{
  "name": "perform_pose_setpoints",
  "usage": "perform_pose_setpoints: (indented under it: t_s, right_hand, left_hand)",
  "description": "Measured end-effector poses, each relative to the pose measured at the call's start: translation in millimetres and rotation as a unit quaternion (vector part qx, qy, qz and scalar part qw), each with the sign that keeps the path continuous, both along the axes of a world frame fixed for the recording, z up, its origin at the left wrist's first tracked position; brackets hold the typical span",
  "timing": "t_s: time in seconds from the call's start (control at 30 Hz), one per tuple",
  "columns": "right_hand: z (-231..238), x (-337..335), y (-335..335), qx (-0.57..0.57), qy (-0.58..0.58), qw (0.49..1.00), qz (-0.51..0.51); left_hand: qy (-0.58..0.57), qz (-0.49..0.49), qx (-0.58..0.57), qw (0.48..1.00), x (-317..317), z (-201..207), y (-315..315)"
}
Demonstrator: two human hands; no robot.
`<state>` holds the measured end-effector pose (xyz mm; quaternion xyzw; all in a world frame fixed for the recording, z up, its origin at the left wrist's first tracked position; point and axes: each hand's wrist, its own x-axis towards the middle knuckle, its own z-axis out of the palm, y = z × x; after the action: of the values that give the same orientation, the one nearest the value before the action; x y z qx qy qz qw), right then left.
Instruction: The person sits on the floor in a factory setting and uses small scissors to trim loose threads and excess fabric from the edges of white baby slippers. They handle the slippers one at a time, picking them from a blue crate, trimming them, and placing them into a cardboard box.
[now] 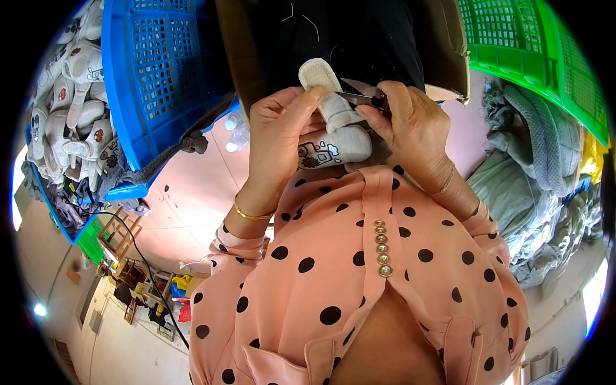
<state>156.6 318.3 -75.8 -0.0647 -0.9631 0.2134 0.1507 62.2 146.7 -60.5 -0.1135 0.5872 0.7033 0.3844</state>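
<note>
My left hand (282,119) is closed on a small pale cloth shoe (319,75), pinching it between thumb and fingers; its light oval sole end points up and away. My right hand (410,119) grips a pair of scissors (351,98), their metal blades parted and lying against the shoe's edge. Just below, a second small cloth shoe (353,144) with a printed vehicle picture rests against my lap, partly covered by my left fingers. Whether my left hand also touches this shoe, I cannot make out.
A blue plastic basket (170,77) stands at my left, beside a heap of similar small shoes (77,102). Beyond my lap is a cardboard box (443,51). To the right are a green basket (513,38) and bundled grey cloth (523,186). Clear bottles (237,131) are near the blue basket.
</note>
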Motion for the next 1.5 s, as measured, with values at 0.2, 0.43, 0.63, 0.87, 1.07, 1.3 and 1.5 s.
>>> perform_pose_setpoints:
  t_s: [0.2, 0.43, 0.63, 0.87, 1.07, 1.3, 1.5]
  right_hand:
    - [-8, 2, -4, -0.040, 0.008, 0.999, -0.007]
    - [-30, 12, -14, -0.244, -0.029, 0.969, -0.018]
    - [-18, 10, 7, -0.336, -0.095, 0.937, -0.002]
    - [28, -10, 3, -0.545, -0.050, 0.836, -0.030]
    - [57, -33, -11, -0.315, 0.052, 0.948, -0.002]
    - [60, -43, 44, -0.538, 0.000, 0.819, 0.198]
    - [41, -33, 43, -0.532, -0.021, 0.839, 0.115]
  left_hand:
    - [-0.035, 0.012, 0.020, 0.999, 4, -2, -1]
    - [-0.078, -0.007, 0.029, 0.997, 7, -7, -11]
    - [-0.055, -0.005, 0.021, 0.998, 8, -12, -13]
    - [0.290, -0.105, -0.122, 0.943, 16, 22, 4]
    - [0.668, -0.121, -0.204, 0.706, 15, 28, 15]
    - [0.613, -0.135, -0.071, 0.775, -23, 50, 25]
    - [0.241, -0.200, 0.005, 0.950, -8, 41, 20]
